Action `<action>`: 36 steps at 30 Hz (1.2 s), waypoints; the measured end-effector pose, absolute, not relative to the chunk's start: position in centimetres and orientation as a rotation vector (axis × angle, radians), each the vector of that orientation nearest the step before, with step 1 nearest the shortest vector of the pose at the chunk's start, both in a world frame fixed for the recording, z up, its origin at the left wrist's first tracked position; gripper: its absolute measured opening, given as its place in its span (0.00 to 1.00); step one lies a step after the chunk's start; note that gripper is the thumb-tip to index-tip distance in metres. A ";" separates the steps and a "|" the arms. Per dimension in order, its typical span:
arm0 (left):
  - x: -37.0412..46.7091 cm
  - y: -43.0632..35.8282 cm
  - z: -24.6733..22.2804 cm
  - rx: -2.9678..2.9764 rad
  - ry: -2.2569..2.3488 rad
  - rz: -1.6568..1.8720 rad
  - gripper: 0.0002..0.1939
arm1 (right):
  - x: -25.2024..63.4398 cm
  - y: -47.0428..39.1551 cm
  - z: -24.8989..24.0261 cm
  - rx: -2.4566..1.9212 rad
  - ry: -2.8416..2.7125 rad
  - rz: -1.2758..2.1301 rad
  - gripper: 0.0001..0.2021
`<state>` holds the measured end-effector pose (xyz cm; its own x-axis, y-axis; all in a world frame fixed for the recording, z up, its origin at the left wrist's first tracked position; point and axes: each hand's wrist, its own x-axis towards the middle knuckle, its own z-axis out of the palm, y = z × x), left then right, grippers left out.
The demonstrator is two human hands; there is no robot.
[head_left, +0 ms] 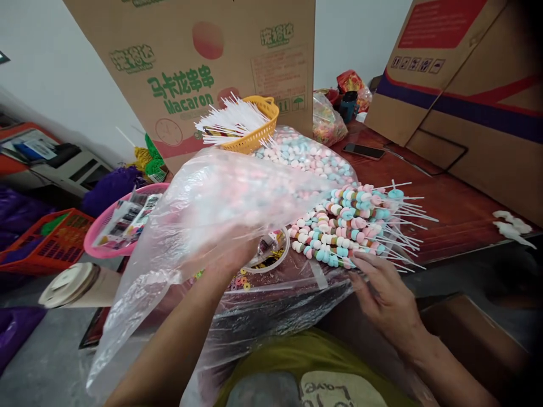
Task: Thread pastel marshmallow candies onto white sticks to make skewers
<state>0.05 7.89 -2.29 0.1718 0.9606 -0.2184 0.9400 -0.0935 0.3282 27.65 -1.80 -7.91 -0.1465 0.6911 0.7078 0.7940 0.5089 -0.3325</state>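
A pile of marshmallow skewers [335,237] in pink, white and blue lies on the table, with the white sticks pointing right. My right hand [384,288] rests against the near edge of this pile, fingers stretched out and touching the closest skewers. A large clear plastic bag [139,282] spreads across the left and middle of the table. Under its film my left hand [237,246] reaches in beside a round clear tub [283,259]; the plastic hides its fingers. Behind, many loose marshmallows [309,152] fill a bag.
A yellow basket [267,121] of white sticks stands before a tall carton [237,68]. A pink basket [95,240] with packets and a paper cup [80,285] are at left. A phone [363,151] lies farther back. Another carton [470,107] stands at right.
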 end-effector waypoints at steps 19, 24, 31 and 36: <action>0.6 6.6 0.5 2.816 1.536 -0.030 0.14 | 18.6 6.7 -4.6 -1.333 -2.134 0.122 0.16; 1.6 4.1 0.8 3.086 1.488 0.039 0.23 | 19.3 5.1 -4.0 -0.951 -2.097 -0.040 0.12; 2.6 0.8 0.9 2.980 1.315 0.662 0.11 | 20.4 1.6 -3.6 -0.802 -1.954 0.119 0.06; 4.1 -1.6 -1.9 2.388 1.300 0.806 0.05 | 22.8 -1.9 -5.0 -0.901 -1.916 0.415 0.07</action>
